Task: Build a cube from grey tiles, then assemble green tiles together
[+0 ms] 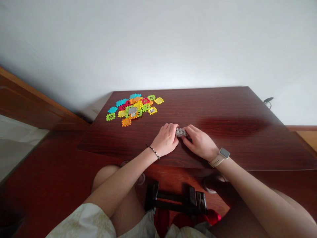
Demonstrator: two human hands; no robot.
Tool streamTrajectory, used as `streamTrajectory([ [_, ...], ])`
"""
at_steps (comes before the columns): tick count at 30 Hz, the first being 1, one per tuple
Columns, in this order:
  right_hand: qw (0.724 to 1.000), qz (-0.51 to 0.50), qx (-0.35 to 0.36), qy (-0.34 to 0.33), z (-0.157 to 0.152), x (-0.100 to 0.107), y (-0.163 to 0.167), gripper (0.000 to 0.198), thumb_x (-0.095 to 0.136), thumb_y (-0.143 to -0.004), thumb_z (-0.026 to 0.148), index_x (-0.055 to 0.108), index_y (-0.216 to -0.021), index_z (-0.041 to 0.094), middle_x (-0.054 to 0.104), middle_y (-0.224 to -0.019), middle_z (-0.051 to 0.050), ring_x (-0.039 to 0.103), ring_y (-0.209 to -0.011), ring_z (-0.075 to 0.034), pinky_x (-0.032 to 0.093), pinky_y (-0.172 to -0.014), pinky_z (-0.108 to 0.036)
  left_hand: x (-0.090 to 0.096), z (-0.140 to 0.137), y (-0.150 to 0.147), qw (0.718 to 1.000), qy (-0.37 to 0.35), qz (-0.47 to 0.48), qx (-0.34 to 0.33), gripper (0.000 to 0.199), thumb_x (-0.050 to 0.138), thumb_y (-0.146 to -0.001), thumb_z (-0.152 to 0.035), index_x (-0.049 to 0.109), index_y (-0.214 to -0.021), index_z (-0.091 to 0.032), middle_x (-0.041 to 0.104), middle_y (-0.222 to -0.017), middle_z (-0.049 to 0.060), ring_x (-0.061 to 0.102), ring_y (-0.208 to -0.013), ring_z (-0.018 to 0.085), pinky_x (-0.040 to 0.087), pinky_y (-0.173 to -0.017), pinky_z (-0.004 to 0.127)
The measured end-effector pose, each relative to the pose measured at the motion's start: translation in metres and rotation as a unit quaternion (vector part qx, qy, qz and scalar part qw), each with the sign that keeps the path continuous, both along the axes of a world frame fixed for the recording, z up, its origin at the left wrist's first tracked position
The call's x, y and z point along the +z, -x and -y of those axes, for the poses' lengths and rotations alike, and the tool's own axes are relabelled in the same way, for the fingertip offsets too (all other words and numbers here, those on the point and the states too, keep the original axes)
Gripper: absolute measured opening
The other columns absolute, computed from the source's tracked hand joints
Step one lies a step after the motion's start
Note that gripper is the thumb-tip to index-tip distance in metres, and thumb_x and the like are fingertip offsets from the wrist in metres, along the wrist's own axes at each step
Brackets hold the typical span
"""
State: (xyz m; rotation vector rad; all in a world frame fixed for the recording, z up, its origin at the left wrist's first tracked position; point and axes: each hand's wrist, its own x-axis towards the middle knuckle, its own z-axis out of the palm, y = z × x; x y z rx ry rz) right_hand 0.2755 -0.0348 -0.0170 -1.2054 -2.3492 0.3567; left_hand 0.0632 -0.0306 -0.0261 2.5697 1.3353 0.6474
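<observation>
A small stack of grey notched-edge tiles (181, 132) is between my two hands, close above or on the table near its front edge. My left hand (166, 138) grips its left end with curled fingers. At the opposite end, my right hand (200, 141) pinches it between thumb and fingers. Parts of the grey pieces are hidden by the fingers. To the left and farther back lies a loose pile of colourful interlocking tiles (137, 105) in blue, green, yellow, orange and red. A grey tile (133, 110) rests on top of the pile.
The dark reddish-brown table (223, 109) stands against a white wall (188, 43). A black cable (268, 100) sticks out beyond its right edge. Below the front edge are my legs and a black metal frame (173, 197). A wooden door or panel (37, 102) is at left.
</observation>
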Motion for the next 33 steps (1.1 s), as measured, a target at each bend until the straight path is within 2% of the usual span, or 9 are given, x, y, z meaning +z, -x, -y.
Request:
streamTrajectory([
  [5,0.998,-0.033,-0.037,-0.039,0.002,0.003,0.002,0.006,0.062,-0.1,0.025,0.063,-0.103,0.021,0.067,-0.095,-0.005,0.063,-0.076,-0.02,0.046,-0.069,-0.032,-0.005,0.002,-0.004,0.985,0.036,0.166,0.006,0.05,0.052,-0.095,-0.006,0.046,-0.143,-0.019,0.063,-0.133,0.016,0.063,-0.126,0.031,0.053,-0.114,0.052],
  [9,0.995,-0.059,-0.051,-0.067,0.005,0.01,0.004,0.007,0.066,-0.099,0.027,0.065,-0.103,0.02,0.068,-0.093,-0.005,0.063,-0.073,-0.019,0.046,-0.067,-0.031,-0.004,0.017,-0.016,0.932,0.103,0.346,0.03,0.047,0.058,-0.102,-0.019,0.045,-0.147,-0.021,0.059,-0.146,0.016,0.065,-0.132,0.028,0.06,-0.11,0.047],
  [12,0.993,-0.075,-0.044,-0.08,0.008,0.012,0.004,0.012,0.068,-0.1,0.03,0.066,-0.107,0.02,0.07,-0.093,-0.005,0.065,-0.073,-0.02,0.046,-0.065,-0.03,-0.003,0.028,-0.025,0.901,0.127,0.415,0.019,0.057,0.066,-0.103,-0.032,0.042,-0.153,-0.022,0.054,-0.156,0.017,0.061,-0.141,0.03,0.058,-0.115,0.049],
  [17,0.991,-0.086,-0.013,-0.105,0.013,0.009,0.006,0.01,0.066,-0.103,0.028,0.066,-0.111,0.021,0.072,-0.092,-0.005,0.07,-0.077,-0.021,0.05,-0.067,-0.03,-0.002,0.028,-0.024,0.889,0.145,0.434,0.01,0.066,0.079,-0.096,-0.037,0.047,-0.152,-0.023,0.057,-0.157,0.018,0.061,-0.143,0.032,0.059,-0.114,0.049],
  [21,0.988,-0.094,-0.005,-0.125,0.017,0.009,0.006,0.011,0.065,-0.105,0.03,0.065,-0.112,0.022,0.074,-0.089,-0.004,0.07,-0.074,-0.02,0.05,-0.065,-0.029,0.006,0.021,-0.016,0.91,0.104,0.401,0.0,0.056,0.081,-0.094,-0.034,0.057,-0.143,-0.024,0.069,-0.146,0.013,0.069,-0.132,0.029,0.057,-0.115,0.048],
  [25,0.982,-0.117,0.015,-0.148,0.018,0.013,0.005,0.015,0.066,-0.106,0.033,0.063,-0.115,0.022,0.075,-0.089,-0.004,0.071,-0.072,-0.019,0.052,-0.065,-0.029,0.019,0.016,-0.006,0.928,0.058,0.365,-0.047,0.051,0.082,-0.095,-0.033,0.06,-0.14,-0.023,0.073,-0.14,0.011,0.072,-0.128,0.026,0.056,-0.117,0.046],
  [29,0.981,-0.142,0.037,-0.126,0.017,0.016,0.003,0.024,0.068,-0.104,0.033,0.059,-0.124,0.023,0.075,-0.094,-0.004,0.072,-0.075,-0.019,0.056,-0.067,-0.03,0.026,0.01,0.003,0.929,0.054,0.353,-0.101,0.058,0.083,-0.095,-0.036,0.059,-0.146,-0.024,0.07,-0.146,0.012,0.069,-0.134,0.027,0.054,-0.119,0.046],
  [33,0.982,-0.155,0.063,-0.089,0.016,0.02,0.002,0.026,0.068,-0.103,0.03,0.056,-0.125,0.025,0.074,-0.105,-0.006,0.072,-0.085,-0.021,0.06,-0.076,-0.034,0.024,0.003,0.008,0.921,0.082,0.358,-0.131,0.062,0.083,-0.095,-0.038,0.056,-0.15,-0.026,0.068,-0.148,0.014,0.068,-0.136,0.03,0.053,-0.12,0.049],
])
